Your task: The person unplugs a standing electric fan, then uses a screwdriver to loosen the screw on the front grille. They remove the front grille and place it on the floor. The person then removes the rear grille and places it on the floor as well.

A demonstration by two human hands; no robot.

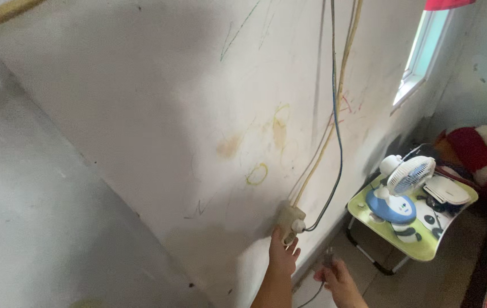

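A scribbled white wall [158, 125] fills most of the view. At 4 o'clock stands a small green folding table [426, 248] bearing a blue-and-white desk fan [400, 188]. Low at 6 o'clock, a cream socket box [291, 219] sits on the wall, cables rising from it. The left hand [283, 254] rests against the box's underside, fingers loosely spread. The right hand [337, 279], just beside at 5 o'clock, pinches a blurred plug [328, 258], clear of the box.
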